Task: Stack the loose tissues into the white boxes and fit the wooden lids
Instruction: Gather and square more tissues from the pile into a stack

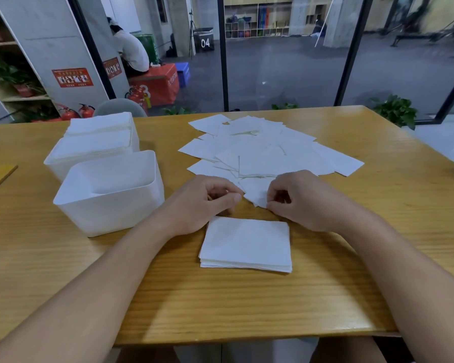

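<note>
Both hands, left hand [207,197] and right hand [296,200], pinch one loose tissue [256,192]; we reckon tugging unevenly could tear it or scatter the tissue pile [268,148].

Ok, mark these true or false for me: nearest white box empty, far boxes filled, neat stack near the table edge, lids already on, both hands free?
1. The nearest white plastic box is empty: true.
2. The two white boxes behind it hold tissues: true.
3. A neat stack of white tissues lies near the wooden table edge: true.
4. Wooden lids are fitted: false, all boxes are open.
5. Both hands are free: false, the right hand pinches a loose white tissue; the left hand is curled beside it.
</note>
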Demonstrator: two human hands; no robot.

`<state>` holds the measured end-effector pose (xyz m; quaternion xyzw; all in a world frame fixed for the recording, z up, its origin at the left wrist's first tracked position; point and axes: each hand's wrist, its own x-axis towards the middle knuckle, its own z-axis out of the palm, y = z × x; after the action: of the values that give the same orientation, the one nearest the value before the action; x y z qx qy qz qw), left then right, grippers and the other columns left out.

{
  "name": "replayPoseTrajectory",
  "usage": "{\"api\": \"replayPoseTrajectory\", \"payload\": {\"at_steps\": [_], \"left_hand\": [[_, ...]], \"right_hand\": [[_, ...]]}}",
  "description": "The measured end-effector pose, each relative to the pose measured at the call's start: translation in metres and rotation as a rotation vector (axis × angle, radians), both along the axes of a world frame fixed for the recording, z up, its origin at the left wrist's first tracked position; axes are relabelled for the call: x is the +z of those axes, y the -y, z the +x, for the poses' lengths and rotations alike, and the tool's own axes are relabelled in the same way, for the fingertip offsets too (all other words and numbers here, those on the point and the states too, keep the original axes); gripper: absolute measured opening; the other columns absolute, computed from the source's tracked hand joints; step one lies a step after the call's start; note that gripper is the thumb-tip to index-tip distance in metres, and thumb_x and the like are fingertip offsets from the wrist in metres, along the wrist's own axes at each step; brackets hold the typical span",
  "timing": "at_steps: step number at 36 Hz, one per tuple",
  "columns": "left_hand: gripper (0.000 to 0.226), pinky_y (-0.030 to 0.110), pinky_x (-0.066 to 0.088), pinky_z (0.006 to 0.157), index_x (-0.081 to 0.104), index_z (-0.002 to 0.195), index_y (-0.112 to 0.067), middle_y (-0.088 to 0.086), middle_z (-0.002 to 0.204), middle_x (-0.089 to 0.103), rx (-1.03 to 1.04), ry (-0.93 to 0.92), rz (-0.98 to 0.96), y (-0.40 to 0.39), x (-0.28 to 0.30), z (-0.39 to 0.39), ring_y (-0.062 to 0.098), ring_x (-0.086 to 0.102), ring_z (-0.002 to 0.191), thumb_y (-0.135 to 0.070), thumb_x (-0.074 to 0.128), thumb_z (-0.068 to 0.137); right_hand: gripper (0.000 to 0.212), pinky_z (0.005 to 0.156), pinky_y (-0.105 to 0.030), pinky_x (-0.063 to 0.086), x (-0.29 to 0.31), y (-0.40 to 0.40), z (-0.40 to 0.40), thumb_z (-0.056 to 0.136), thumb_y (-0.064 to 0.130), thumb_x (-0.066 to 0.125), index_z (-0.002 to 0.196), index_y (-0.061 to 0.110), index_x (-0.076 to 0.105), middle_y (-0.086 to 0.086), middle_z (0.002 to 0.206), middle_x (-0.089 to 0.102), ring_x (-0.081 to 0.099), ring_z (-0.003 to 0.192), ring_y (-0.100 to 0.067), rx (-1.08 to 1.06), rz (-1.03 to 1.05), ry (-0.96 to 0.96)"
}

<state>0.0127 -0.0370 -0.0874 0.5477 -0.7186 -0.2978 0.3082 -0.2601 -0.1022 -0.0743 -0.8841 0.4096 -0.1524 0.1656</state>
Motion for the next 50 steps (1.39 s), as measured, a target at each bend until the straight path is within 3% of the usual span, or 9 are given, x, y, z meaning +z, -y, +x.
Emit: {"api": "replayPoseTrajectory", "payload": {"at_steps": [5, 11, 19, 24, 28, 33, 37, 42, 50], "left_hand": [[0.038, 0.021, 0.054, 0.078, 0.057, 0.150, -0.054, -0.003, 0.105, 0.083, -0.035, -0.146, -0.036, 0.001, 0.000, -0.005, 0.018, 0.075, 0.091, -0.060, 0.048, 0.114], [0.054, 0.031, 0.061, 0.077, 0.078, 0.131, -0.025, -0.005, 0.118, 0.082, 0.026, -0.284, 0.025, -0.001, 0.004, -0.011, 0.019, 0.079, 0.107, -0.058, 0.039, 0.116], [0.022, 0.028, 0.058, 0.077, 0.079, 0.096, -0.017, 0.002, 0.094, 0.078, 0.185, -0.406, -0.103, -0.003, 0.010, -0.006, 0.016, 0.071, 0.085, -0.037, 0.087, 0.095], [0.030, 0.057, 0.061, 0.094, 0.074, 0.118, -0.026, 0.003, 0.109, 0.079, 0.159, -0.481, -0.072, -0.006, 0.013, -0.003, 0.034, 0.077, 0.099, -0.025, 0.090, 0.092], [0.040, 0.038, 0.060, 0.091, 0.072, 0.135, -0.026, 0.008, 0.104, 0.079, 0.025, -0.557, -0.054, -0.007, 0.016, -0.006, 0.024, 0.074, 0.098, -0.016, 0.084, 0.098], [0.027, 0.032, 0.059, 0.084, 0.076, 0.129, -0.018, 0.018, 0.109, 0.077, -0.029, -0.581, -0.072, -0.010, 0.018, -0.008, 0.026, 0.072, 0.097, -0.013, 0.077, 0.103], [0.020, 0.036, 0.058, 0.079, 0.079, 0.124, -0.020, 0.022, 0.103, 0.076, 0.014, -0.530, -0.061, -0.008, 0.018, -0.002, 0.030, 0.073, 0.090, -0.024, 0.076, 0.105], [0.019, 0.031, 0.033, 0.057, 0.078, 0.119, -0.029, 0.009, 0.070, 0.045, 0.038, -0.300, 0.030, -0.003, 0.015, 0.010, 0.028, 0.038, 0.064, -0.036, 0.076, 0.102], [0.020, 0.029, 0.034, 0.056, 0.076, 0.115, -0.032, 0.005, 0.063, 0.050, -0.121, -0.050, 0.184, -0.009, 0.017, 0.010, 0.024, 0.038, 0.060, -0.026, 0.078, 0.096]], "right_hand": [[0.014, 0.064, -0.015, 0.045, 0.008, -0.005, 0.001, 0.100, 0.028, 0.073, 0.086, 0.031, 0.071, 0.016, 0.086, 0.071, 0.062, 0.077, -0.005, 0.035, 0.038, 0.268], [0.015, 0.072, -0.042, 0.053, 0.015, -0.017, 0.006, 0.101, 0.023, 0.074, 0.087, 0.027, 0.072, 0.008, 0.084, 0.072, 0.062, 0.077, -0.024, 0.189, 0.129, 0.380], [0.024, 0.092, -0.033, 0.054, 0.013, -0.011, 0.003, 0.107, 0.015, 0.066, 0.115, 0.035, 0.077, 0.018, 0.119, 0.074, 0.066, 0.110, -0.010, 0.132, 0.032, 0.447], [0.041, 0.115, -0.019, 0.037, 0.008, -0.010, 0.006, 0.109, 0.030, 0.064, 0.147, 0.044, 0.059, 0.029, 0.152, 0.056, 0.043, 0.147, 0.004, 0.115, -0.028, 0.344], [0.049, 0.103, -0.012, 0.041, 0.008, -0.011, 0.007, 0.109, 0.051, 0.060, 0.155, 0.056, 0.046, 0.036, 0.155, 0.049, 0.039, 0.146, 0.012, 0.098, 0.003, 0.310], [0.018, 0.082, -0.024, 0.054, 0.010, -0.013, 0.007, 0.109, 0.033, 0.066, 0.125, 0.037, 0.075, 0.015, 0.107, 0.076, 0.070, 0.102, -0.007, 0.116, 0.061, 0.484], [0.017, 0.054, -0.022, 0.040, 0.013, -0.012, 0.007, 0.107, 0.018, 0.068, 0.107, 0.030, 0.079, 0.008, 0.067, 0.059, 0.049, 0.059, -0.012, 0.102, 0.176, 0.555], [0.014, 0.057, -0.033, 0.041, 0.021, -0.011, -0.004, 0.102, 0.018, 0.071, 0.113, 0.027, 0.075, -0.004, 0.064, 0.051, 0.049, 0.055, -0.022, 0.160, 0.455, 0.413], [0.012, 0.053, -0.031, 0.037, 0.017, -0.012, -0.005, 0.094, 0.027, 0.078, 0.095, 0.023, 0.066, -0.012, 0.066, 0.062, 0.050, 0.052, -0.026, 0.184, 0.585, 0.210]]}}
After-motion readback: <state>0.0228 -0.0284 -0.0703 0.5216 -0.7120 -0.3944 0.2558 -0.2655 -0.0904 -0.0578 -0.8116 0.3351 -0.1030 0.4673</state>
